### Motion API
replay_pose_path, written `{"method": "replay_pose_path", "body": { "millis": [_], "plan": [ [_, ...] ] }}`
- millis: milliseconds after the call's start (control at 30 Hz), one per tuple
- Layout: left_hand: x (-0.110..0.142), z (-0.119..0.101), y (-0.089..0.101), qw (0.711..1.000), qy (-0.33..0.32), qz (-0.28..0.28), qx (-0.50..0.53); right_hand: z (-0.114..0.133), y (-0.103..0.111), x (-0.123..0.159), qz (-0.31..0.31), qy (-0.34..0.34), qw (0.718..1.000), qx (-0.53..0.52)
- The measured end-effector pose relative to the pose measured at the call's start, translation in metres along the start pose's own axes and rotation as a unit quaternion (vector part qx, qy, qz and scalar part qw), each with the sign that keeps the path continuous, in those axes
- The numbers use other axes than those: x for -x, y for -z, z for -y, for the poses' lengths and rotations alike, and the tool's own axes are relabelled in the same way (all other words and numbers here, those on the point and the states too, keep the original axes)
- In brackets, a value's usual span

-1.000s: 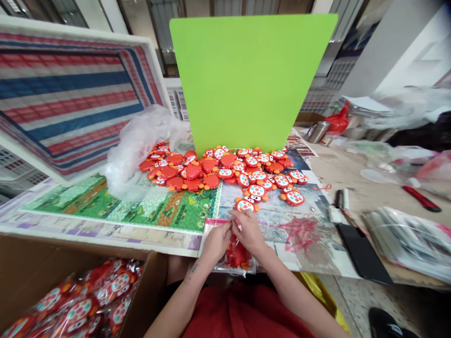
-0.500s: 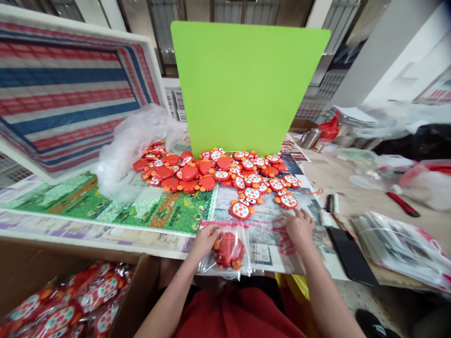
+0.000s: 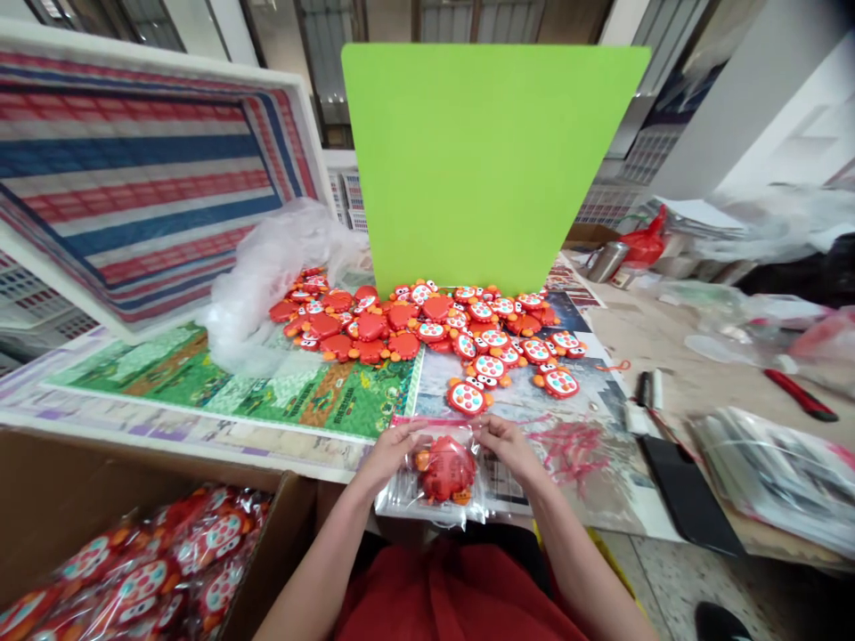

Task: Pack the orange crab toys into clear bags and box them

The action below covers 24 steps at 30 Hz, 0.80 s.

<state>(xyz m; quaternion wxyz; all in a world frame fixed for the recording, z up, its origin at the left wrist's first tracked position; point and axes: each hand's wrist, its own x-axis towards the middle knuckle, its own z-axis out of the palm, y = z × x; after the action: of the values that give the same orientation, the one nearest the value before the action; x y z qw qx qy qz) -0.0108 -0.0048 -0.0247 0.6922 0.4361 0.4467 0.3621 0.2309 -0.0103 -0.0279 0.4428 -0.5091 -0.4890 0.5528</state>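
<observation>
Left hand [image 3: 391, 456] and right hand [image 3: 506, 442] pinched clear bag [image 3: 427, 509] near its top corners; red toy [image 3: 450, 467] lay inside, at near edge of table [image 3: 658, 338]. Green printed sheet [image 3: 354, 396] covered table's left, greyish paper [image 3: 441, 365] middle; right side bare tan. Loose red toys [image 3: 404, 317] heaped before upright green board [image 3: 494, 160]. Striped crate [image 3: 166, 156] tilted at left; cardboard box [image 3: 294, 512] of bagged toys [image 3: 143, 583] lower left. White baskets [image 3: 347, 198] stood behind.
</observation>
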Motion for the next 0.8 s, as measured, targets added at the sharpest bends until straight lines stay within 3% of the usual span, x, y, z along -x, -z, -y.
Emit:
{"method": "replay_pose_path", "body": {
  "millis": [300,400,567,700,767,800],
  "plan": [
    [0.009,-0.014,-0.004,0.995,0.012,0.012,0.099,0.002,0.009,0.005,-0.021,-0.012,0.999,-0.034],
    [0.014,-0.023,-0.007,0.998,-0.005,0.007,0.068,0.004,0.004,0.006,-0.016,0.001,0.999,-0.036],
    [0.017,-0.034,-0.012,0.998,-0.049,-0.037,-0.002,0.003,-0.009,-0.002,-0.038,0.08,0.996,-0.011],
    [0.036,-0.052,0.016,0.986,-0.09,-0.136,-0.044,-0.006,-0.008,-0.016,-0.094,0.125,0.984,0.083],
    [0.061,-0.067,0.044,0.955,-0.146,-0.228,-0.121,-0.008,-0.003,-0.024,-0.14,0.17,0.958,0.184],
    [0.079,-0.075,0.059,0.924,-0.175,-0.288,-0.178,-0.008,0.0,-0.027,-0.156,0.191,0.939,0.238]
  ]
}}
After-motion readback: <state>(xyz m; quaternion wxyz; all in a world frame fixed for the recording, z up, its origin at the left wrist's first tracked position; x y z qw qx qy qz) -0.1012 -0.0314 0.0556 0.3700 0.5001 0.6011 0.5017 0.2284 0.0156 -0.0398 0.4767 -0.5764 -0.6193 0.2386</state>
